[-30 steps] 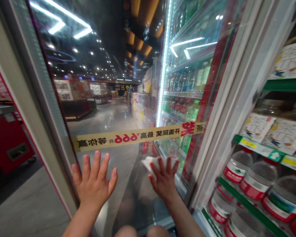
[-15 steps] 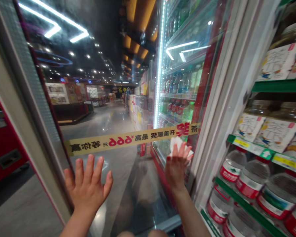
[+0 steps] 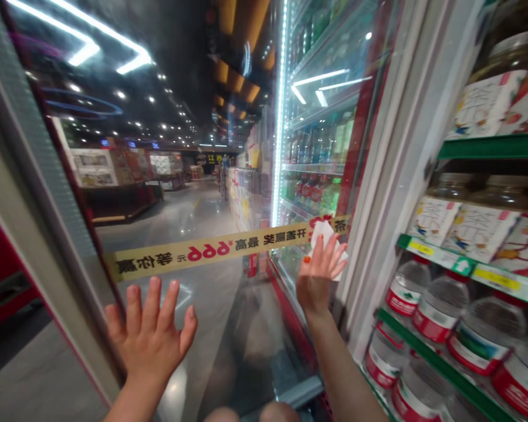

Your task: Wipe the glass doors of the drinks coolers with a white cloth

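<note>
A glass cooler door (image 3: 229, 305) stands in front of me, framed in pale metal. My left hand (image 3: 147, 334) lies flat on its lower left part, fingers spread, holding nothing. Just above those fingertips runs a yellow strip (image 3: 152, 257) with reversed lettering. My right hand (image 3: 320, 275) presses a white tissue (image 3: 322, 232) against the glass near the right edge. Its fingers are stretched out over the tissue, which covers part of the strip's red lettering.
On my right, green-edged shelves (image 3: 488, 146) hold boxed jars (image 3: 484, 231) above large water bottles (image 3: 435, 310). A lit drinks display (image 3: 317, 152) shows in the glass. A red unit (image 3: 9, 264) stands at the left. My knees (image 3: 279, 412) are at the bottom edge.
My right hand has slid the tissue slightly upward on the glass, onto the strip. The left hand stays flat against the door, and the view has shifted a little.
</note>
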`<state>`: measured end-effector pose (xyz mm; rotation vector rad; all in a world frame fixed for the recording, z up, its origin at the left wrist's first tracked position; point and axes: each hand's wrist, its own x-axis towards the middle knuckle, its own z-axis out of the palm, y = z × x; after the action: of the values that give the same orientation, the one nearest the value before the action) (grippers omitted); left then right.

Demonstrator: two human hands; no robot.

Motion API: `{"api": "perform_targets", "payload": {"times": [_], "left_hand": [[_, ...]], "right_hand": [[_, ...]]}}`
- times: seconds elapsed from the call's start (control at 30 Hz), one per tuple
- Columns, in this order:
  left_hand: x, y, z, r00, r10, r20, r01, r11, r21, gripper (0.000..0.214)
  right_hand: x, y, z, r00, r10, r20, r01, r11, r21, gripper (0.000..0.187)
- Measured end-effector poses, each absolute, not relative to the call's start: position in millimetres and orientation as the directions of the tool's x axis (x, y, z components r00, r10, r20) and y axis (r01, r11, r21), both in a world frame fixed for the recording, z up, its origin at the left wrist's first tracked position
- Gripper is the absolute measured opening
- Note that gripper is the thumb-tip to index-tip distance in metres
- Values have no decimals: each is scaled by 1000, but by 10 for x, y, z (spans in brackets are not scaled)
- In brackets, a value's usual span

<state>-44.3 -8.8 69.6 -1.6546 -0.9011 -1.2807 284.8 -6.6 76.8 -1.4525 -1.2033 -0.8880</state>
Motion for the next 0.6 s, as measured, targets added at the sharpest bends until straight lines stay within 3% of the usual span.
{"api": "perform_targets", "payload": {"times": [0.07,0.13,0.2,0.27,0.37,0.43,0.5,0.6], "left_hand": [[-423,-113,714,176,60,983,892,-431,-134,98],[-344,-132,767,123,54,991,882,-464,-84,97],[-209,-138,859,147,23,989,862,-493,-117,95],[-54,-129,967,231,6,973,837,-511,-195,93],[108,-101,1084,289,51,956,838,-495,-227,90],[137,-85,1104,289,81,954,852,-477,-218,88],[123,-72,1092,289,92,953,855,-473,-214,88],[92,-50,1055,288,84,954,866,-448,-222,89]], "right_hand": [[2681,-62,829,142,288,947,987,24,-156,63],[2491,-96,657,-57,345,937,994,111,19,60],[2445,-146,387,-207,340,917,972,179,153,57],[2588,-174,238,-139,321,937,986,132,101,53],[2894,-137,447,175,300,938,984,-27,-175,57],[2938,-88,699,284,302,910,959,-83,-272,60],[2814,-68,793,239,332,913,971,-58,-233,59],[2584,-119,481,-68,342,937,992,120,28,65]]}}
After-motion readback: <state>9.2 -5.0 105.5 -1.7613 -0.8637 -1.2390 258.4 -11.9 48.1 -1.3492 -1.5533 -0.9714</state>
